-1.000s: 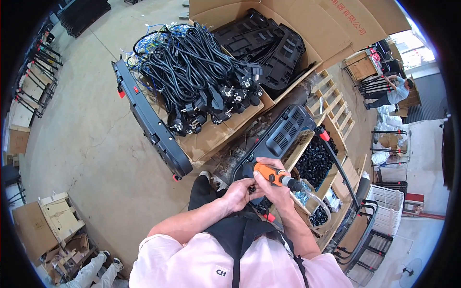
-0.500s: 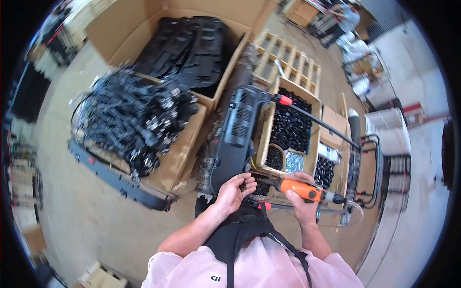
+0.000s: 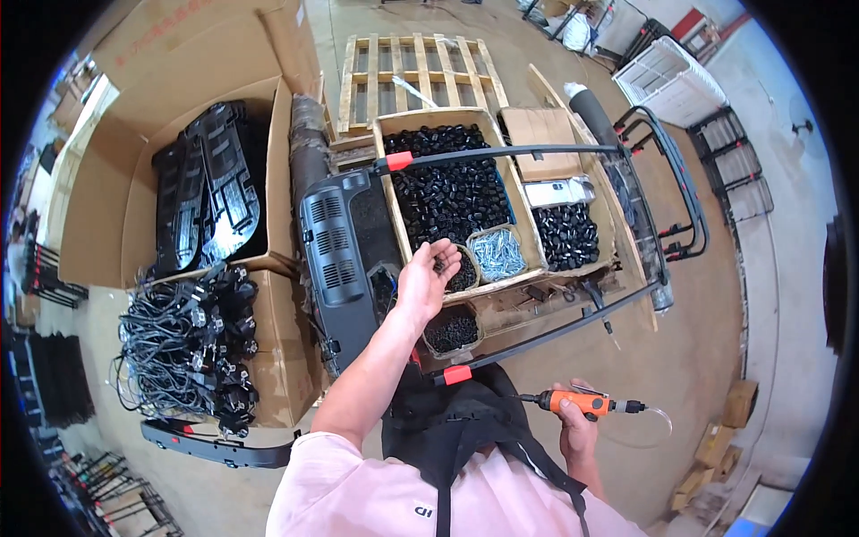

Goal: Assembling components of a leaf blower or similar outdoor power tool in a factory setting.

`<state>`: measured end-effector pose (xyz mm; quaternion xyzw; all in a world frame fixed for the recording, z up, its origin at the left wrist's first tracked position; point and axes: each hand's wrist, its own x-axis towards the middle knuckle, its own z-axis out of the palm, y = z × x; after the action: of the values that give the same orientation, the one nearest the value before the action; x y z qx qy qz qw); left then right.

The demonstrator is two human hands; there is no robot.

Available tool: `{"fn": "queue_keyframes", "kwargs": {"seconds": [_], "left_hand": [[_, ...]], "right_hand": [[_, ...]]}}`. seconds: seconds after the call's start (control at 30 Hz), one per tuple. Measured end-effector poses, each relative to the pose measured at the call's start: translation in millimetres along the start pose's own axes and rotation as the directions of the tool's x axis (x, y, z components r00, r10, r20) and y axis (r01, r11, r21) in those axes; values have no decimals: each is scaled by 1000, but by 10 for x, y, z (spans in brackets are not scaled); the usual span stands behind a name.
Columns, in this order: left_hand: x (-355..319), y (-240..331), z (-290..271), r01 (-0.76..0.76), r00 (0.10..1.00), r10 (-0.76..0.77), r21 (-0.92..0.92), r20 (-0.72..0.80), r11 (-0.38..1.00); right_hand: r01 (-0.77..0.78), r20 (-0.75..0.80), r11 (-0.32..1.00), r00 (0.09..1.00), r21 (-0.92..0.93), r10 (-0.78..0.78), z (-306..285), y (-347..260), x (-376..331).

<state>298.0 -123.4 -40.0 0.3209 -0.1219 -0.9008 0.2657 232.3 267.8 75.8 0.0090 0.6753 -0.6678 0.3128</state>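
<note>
My left hand is held palm up with curled fingers, cupping small dark pieces that look like black screws. It hovers at the edge of a round tub of black screws, partly hiding it. My right hand grips an orange power screwdriver with a clear hose at its back end; its bit points left. Before me lies a black frame with red pieces on its rails, joined to a vented black plastic housing on the left.
Wooden trays hold black caps, silver screws and more black caps. Another tub of black screws sits nearer me. Left are a cardboard box with black panels and a heap of cabled parts. A pallet lies beyond.
My left hand has reached forward, from beside the housing to the screw tub. My right hand has drawn the screwdriver back toward me, away from the frame. The view has turned.
</note>
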Motion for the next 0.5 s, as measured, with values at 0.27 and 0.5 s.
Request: {"fn": "queue_keyframes", "kwargs": {"seconds": [0.27, 0.5], "left_hand": [[-191, -245, -142, -295, 828, 540, 937, 152, 188], [-1368, -786, 44, -146, 956, 197, 935, 217, -324]], "right_hand": [[-225, 3, 973, 974, 47, 225, -465, 402, 723], [-484, 123, 798, 872, 361, 473, -680, 1269, 2018]]}}
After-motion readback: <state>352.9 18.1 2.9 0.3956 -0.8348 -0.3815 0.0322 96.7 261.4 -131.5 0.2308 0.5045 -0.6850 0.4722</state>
